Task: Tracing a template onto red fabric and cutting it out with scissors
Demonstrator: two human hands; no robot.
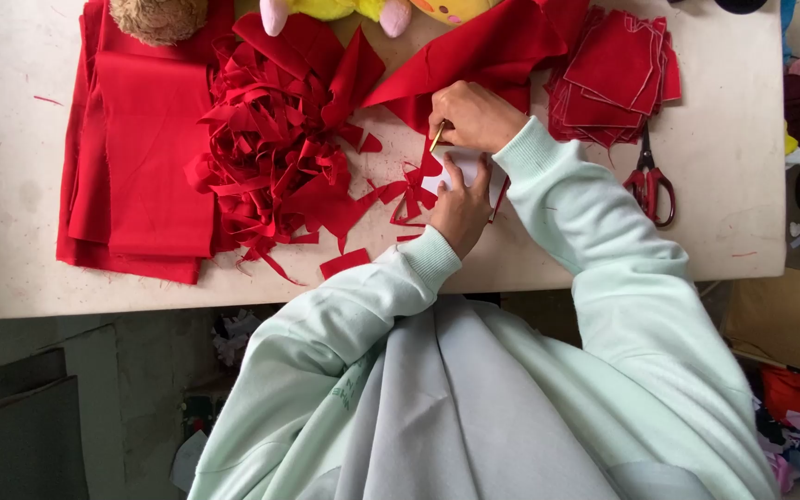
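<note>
folded red cloth (141, 157) is laid flat far to the left of the hands, with a brown plush toy (157, 17) resting at its far edge. nearer, a tangled heap of red fabric scraps (275, 153) is spread just left of the left hand, and one loose red offcut (344, 263) lies beside the left cuff. the left hand (460, 208) is pressed flat, fingers extended, on a white card template (465, 167) that sits on a piece of red fabric (423, 181) directly between the two hands. the right hand (474, 116) is closed around a thin yellow pencil (438, 136), whose tip is set at the template's far left edge. beyond the right hand, a larger red fabric sheet (493, 46) is draped toward a yellow plush toy (344, 9). to the right of the right hand, a stack of cut red squares (618, 79) is piled, and red-handled scissors (648, 176) lie just below it on the pale table (733, 139).
</note>
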